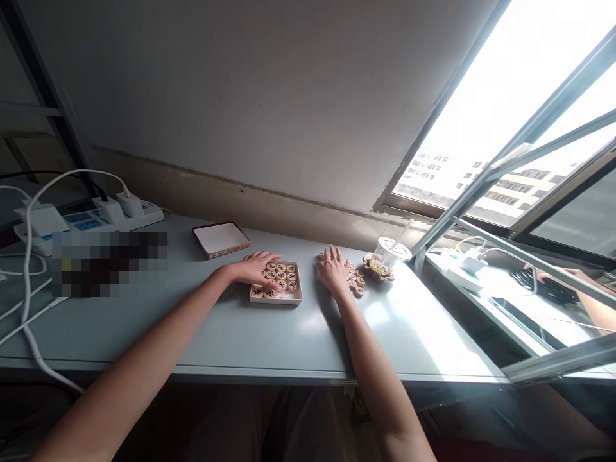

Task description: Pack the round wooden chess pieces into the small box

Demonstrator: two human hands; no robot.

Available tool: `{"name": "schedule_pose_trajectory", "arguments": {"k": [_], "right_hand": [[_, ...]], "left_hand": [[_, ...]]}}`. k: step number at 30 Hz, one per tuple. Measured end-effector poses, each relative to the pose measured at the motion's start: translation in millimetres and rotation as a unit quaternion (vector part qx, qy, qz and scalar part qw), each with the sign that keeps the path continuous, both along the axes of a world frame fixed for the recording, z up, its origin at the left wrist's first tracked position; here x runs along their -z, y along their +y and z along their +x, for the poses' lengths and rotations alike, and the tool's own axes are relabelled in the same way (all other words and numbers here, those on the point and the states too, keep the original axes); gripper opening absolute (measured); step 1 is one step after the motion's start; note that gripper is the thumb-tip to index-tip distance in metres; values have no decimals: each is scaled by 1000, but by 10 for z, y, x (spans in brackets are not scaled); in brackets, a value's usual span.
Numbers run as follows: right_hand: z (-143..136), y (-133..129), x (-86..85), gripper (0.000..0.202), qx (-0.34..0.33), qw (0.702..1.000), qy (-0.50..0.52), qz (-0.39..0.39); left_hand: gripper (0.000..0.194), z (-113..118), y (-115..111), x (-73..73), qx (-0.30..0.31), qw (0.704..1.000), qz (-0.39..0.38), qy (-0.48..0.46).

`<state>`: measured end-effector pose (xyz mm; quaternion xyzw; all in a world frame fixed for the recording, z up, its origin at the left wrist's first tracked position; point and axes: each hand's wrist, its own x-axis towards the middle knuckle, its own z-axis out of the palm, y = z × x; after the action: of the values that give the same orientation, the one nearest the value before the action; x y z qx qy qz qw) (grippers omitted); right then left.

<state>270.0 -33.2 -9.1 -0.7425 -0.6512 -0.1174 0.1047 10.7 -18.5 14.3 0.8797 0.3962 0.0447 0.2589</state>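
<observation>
A shallow open box (299,290) stands mid-table with several round wooden pieces (282,276) marked with characters lying in rows inside. My left hand (257,268) rests over the box's left side, fingers spread, partly covering the pieces there. To the right, more round pieces (356,282) lie on the grey table. My right hand (333,268) lies flat over the left part of that group with its fingers apart, and what is under the palm is hidden. Neither hand has anything visibly gripped.
A box lid (221,239) lies behind my left hand. A decorated holder (378,267) and a lidded clear cup (394,249) stand at the right. Power strips (89,221) and white cables are at the left. Another person's hand (553,276) holds a black cable coil beyond the metal frame.
</observation>
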Motion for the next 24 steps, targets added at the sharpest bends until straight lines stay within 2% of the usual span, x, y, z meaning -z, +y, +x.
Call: {"name": "schedule_pose_trajectory", "arguments": {"k": [2, 5, 10, 12, 15, 17, 20, 24], "right_hand": [[50, 12, 57, 40, 5, 1000, -4, -23], [21, -40, 38, 30, -17, 1000, 3, 1], [-19, -164, -210, 22, -42, 996, 82, 16], [-12, -226, -349, 26, -121, 979, 165, -12], [-64, -330, -508, 28, -302, 911, 258, -107], [-156, -382, -537, 26, -370, 877, 260, -159], [-315, -418, -482, 24, -402, 865, 232, -189], [-420, -430, -402, 24, -408, 871, 209, -177]], "left_hand": [[100, -1, 3, 13, 1, 1000, -1, 2], [100, -15, 19, 30, 7, 1000, 1, -2], [91, -50, 37, 19, 20, 1000, -2, -21], [82, -41, 32, 16, 16, 999, -1, -37], [69, 18, 12, 37, -9, 998, 19, -54], [67, 70, -3, 64, -29, 997, 45, -55], [68, 114, -4, 103, -40, 996, 67, -51], [67, 86, 42, 137, -22, 997, 48, -59]]}}
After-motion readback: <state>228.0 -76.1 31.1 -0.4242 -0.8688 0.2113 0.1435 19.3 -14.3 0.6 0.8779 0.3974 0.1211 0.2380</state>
